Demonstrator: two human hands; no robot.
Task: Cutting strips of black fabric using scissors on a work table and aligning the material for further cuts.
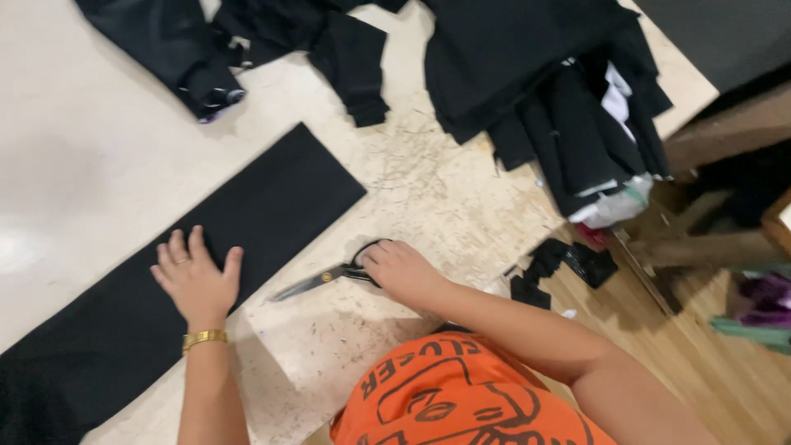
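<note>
Across the table (pixel 99 148), a pale scuffed top, a long black strip (pixel 165 280) of cloth lies flat, running from about 8 o'clock up toward the middle, its square-cut end near the centre. The left hand (pixel 196 280) rests palm down on that strip, fingers spread apart and pressing it flat; a ring shows on one finger and a gold bracelet (pixel 204 337) sits at the wrist. Just at 3 o'clock from it, off the cloth and on bare table, lie the scissors (pixel 329 276), blades together and pointing toward 8 o'clock, tips near the strip's edge but not touching it. The right hand (pixel 401 272) is curled over the black handles, fingers closed around the loops, though how far they pass through I cannot tell. At 12 o'clock a heap of black cloth (pixel 494 58) is piled on the table, and at 11 o'clock more dark garments (pixel 189 58) lie loose. At 2 o'clock a stack of folded pieces (pixel 593 132), black with some white and pale green layers, hangs over the table edge. Small black scraps (pixel 568 264) lie at 4 o'clock from the scissors, by the edge, above a wooden floor (pixel 709 363). At 6 o'clock an orange shirt (pixel 461 395) fills the bottom; no box or bin shows anywhere in view
</note>
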